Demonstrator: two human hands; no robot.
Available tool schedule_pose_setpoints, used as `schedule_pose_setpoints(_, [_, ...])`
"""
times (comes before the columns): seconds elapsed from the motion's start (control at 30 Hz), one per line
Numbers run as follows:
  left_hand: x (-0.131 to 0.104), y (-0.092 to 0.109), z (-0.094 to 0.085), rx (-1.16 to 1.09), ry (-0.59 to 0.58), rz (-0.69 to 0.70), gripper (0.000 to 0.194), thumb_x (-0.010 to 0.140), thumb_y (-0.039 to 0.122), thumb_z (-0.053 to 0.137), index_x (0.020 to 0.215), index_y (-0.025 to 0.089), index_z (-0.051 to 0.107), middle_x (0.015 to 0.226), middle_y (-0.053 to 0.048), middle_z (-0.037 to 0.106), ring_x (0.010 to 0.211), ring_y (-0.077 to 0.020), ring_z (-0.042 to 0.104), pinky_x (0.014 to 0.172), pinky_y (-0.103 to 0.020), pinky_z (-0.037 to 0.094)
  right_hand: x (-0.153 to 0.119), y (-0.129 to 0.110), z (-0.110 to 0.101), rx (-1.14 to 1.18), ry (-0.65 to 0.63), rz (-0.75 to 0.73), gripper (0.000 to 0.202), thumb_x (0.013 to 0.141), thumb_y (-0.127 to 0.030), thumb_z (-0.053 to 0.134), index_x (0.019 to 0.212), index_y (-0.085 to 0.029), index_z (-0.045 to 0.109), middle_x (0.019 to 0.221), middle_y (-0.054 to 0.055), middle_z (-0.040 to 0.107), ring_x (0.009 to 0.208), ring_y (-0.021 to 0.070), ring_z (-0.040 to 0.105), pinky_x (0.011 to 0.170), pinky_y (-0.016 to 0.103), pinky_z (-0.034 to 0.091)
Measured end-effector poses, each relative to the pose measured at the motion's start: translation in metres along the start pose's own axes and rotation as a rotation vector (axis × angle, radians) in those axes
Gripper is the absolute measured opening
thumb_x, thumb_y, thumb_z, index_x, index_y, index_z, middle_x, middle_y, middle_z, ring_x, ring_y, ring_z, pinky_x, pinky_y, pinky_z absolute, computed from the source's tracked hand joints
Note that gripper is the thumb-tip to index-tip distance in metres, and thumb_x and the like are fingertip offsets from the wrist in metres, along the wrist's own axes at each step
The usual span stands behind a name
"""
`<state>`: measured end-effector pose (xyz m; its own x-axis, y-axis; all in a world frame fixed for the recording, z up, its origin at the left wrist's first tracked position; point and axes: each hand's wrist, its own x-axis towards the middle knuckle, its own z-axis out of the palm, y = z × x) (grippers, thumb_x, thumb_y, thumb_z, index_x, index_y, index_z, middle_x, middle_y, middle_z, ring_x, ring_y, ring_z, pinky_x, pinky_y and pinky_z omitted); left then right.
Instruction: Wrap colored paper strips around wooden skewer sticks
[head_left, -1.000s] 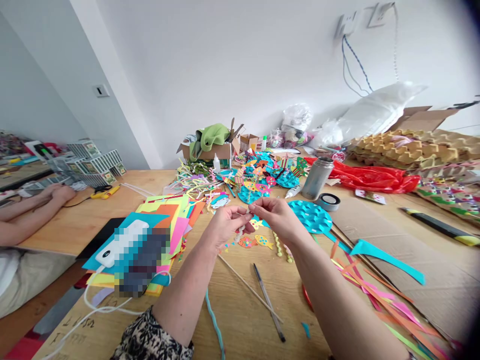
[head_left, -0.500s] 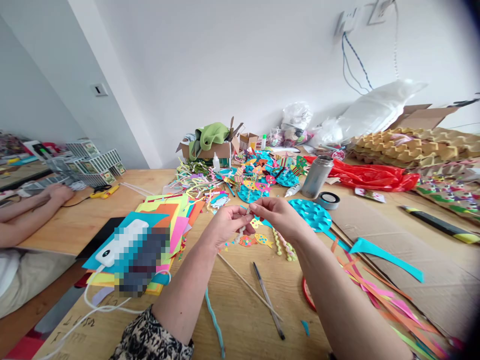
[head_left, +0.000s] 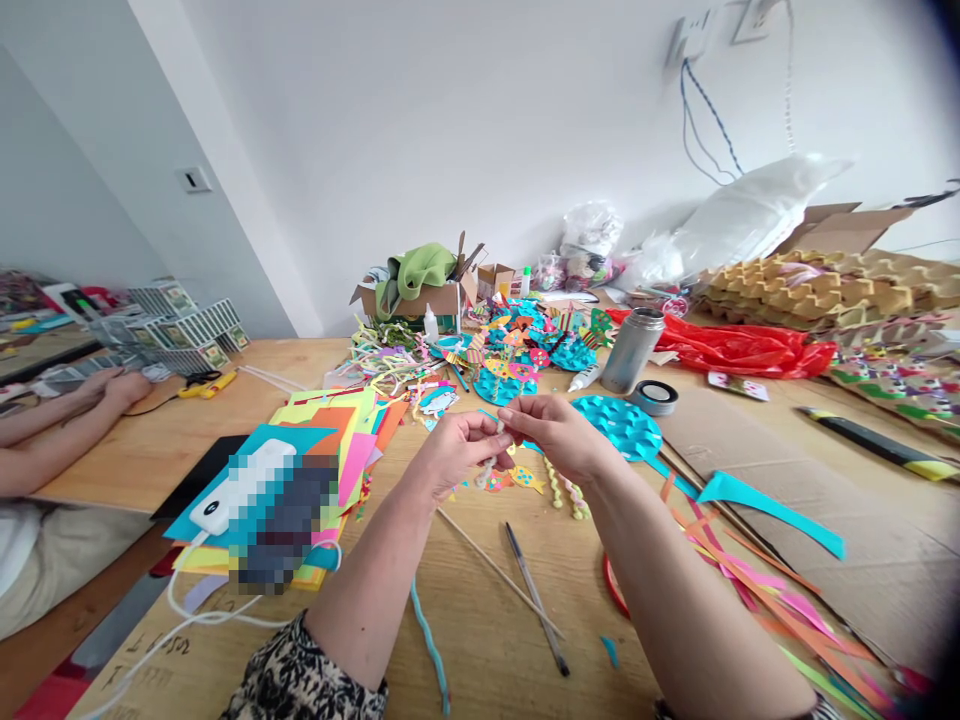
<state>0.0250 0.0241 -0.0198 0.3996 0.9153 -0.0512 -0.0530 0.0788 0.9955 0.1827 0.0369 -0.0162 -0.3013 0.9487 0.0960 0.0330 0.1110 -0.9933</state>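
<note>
A whitish twisted paper strip point(head_left: 487, 470) hangs between the fingers of both hands over the table. My left hand point(head_left: 466, 445) is closed on its middle, and my right hand point(head_left: 546, 428) pinches its upper end. Under and beside the hands lie spotted paper fish point(head_left: 527, 480). Two curled strips point(head_left: 564, 490), yellow-green and pinkish, hang or lie just below my right hand; which, I cannot tell. To the right lies a blue bumpy disc point(head_left: 619, 428). Nearer me are a thin wooden stick point(head_left: 491, 560), a pen point(head_left: 534, 590) and a blue twisted strip point(head_left: 429, 645).
Coloured paper point(head_left: 360, 455) with a white power bank point(head_left: 247, 485) lies left; a co-worker's hands point(head_left: 116, 390) are beyond. A metal bottle point(head_left: 634, 350), tape roll point(head_left: 655, 397) and utility knife point(head_left: 870, 440) lie right. Paper crafts, a box point(head_left: 412, 300) and egg trays point(head_left: 817, 285) line the back.
Both hands keep nearly the same place, with small finger movements on the twisted strip. Its lower end has swung slightly to the right. The view has shifted a little.
</note>
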Motion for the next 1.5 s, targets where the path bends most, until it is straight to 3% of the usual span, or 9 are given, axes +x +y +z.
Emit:
schedule_pose_setpoints(0.17, [0.006,0.002,-0.005,-0.245,0.193,0.071,0.025,0.061,0.034,0.079,0.068,0.014,0.065,0.060,-0.003,0.068,0.056,-0.0111,0.061,0.059,-0.022,0.044,-0.001,-0.005,0.004,-0.021,0.123,-0.032,0.040,0.069,-0.057,0.066,0.072,-0.017,0.064,0.065,0.000,0.058,0.058,0.0120,0.047,0.058,0.028,0.037])
schedule_pose_setpoints(0.27, [0.009,0.003,-0.012,-0.416,0.342,0.113,0.026,0.057,0.030,0.081,0.069,0.014,0.065,0.061,-0.002,0.069,0.058,-0.0117,0.062,0.063,-0.024,0.046,-0.001,-0.004,0.006,-0.070,0.069,-0.008,0.041,0.071,-0.058,0.065,0.069,-0.017,0.066,0.061,0.000,0.057,0.056,0.0117,0.045,0.055,0.027,0.034])
schedule_pose_setpoints(0.37, [0.011,0.003,-0.014,-0.496,0.408,0.119,0.027,0.056,0.028,0.081,0.072,0.014,0.064,0.063,-0.003,0.069,0.063,-0.0147,0.066,0.064,-0.026,0.048,-0.001,0.002,0.011,-0.111,-0.032,0.025,0.038,0.070,-0.053,0.069,0.070,-0.016,0.070,0.058,-0.001,0.055,0.055,0.0109,0.042,0.053,0.026,0.031])
schedule_pose_setpoints(0.6, [0.010,0.003,-0.009,-0.536,0.403,0.134,0.027,0.058,0.028,0.081,0.074,0.014,0.063,0.063,-0.003,0.069,0.070,-0.0171,0.068,0.067,-0.027,0.048,0.003,0.011,0.025,-0.069,-0.091,0.045,0.030,0.066,-0.044,0.073,0.068,-0.015,0.070,0.053,-0.003,0.053,0.052,0.0096,0.040,0.052,0.026,0.030])
schedule_pose_setpoints(0.83, [0.010,0.002,-0.010,-0.479,0.262,0.083,0.031,0.058,0.031,0.081,0.076,0.013,0.066,0.068,-0.006,0.071,0.062,-0.0140,0.064,0.059,-0.023,0.044,0.001,0.007,0.021,0.014,-0.052,0.040,0.029,0.069,-0.044,0.070,0.068,-0.016,0.066,0.057,-0.002,0.056,0.052,0.0098,0.044,0.051,0.025,0.032])
schedule_pose_setpoints(1.07, [0.011,-0.001,-0.006,-0.407,0.332,0.106,0.036,0.061,0.027,0.080,0.089,0.013,0.063,0.074,-0.007,0.072,0.077,-0.0211,0.069,0.071,-0.030,0.049,0.001,0.009,0.017,0.002,-0.054,0.028,0.034,0.072,-0.049,0.069,0.080,-0.016,0.072,0.061,-0.001,0.058,0.052,0.0092,0.042,0.049,0.025,0.028])
schedule_pose_setpoints(1.23, [0.009,0.001,0.000,-0.389,0.351,0.140,0.041,0.066,0.024,0.077,0.102,0.015,0.058,0.080,-0.006,0.071,0.079,-0.0197,0.069,0.074,-0.031,0.050,0.004,0.011,0.019,0.189,0.014,0.052,0.028,0.062,-0.042,0.078,0.065,-0.016,0.068,0.056,-0.002,0.057,0.048,0.0077,0.041,0.049,0.025,0.028])
schedule_pose_setpoints(1.37, [0.008,0.001,-0.001,-0.260,0.376,0.234,0.027,0.065,0.025,0.077,0.086,0.015,0.062,0.080,-0.003,0.067,0.072,-0.0151,0.064,0.068,-0.028,0.050,0.005,0.006,0.016,0.460,0.173,0.093,0.025,0.054,-0.034,0.083,0.061,-0.017,0.066,0.053,-0.003,0.054,0.049,0.0070,0.041,0.049,0.024,0.032])
schedule_pose_setpoints(1.5, [0.008,-0.001,0.000,0.001,0.349,0.349,0.020,0.059,0.019,0.080,0.072,0.016,0.064,0.071,-0.001,0.064,0.065,-0.0123,0.058,0.064,-0.024,0.047,0.006,0.004,0.015,0.582,0.199,0.129,0.025,0.054,-0.032,0.083,0.064,-0.017,0.066,0.056,-0.003,0.056,0.052,0.0079,0.045,0.051,0.023,0.036])
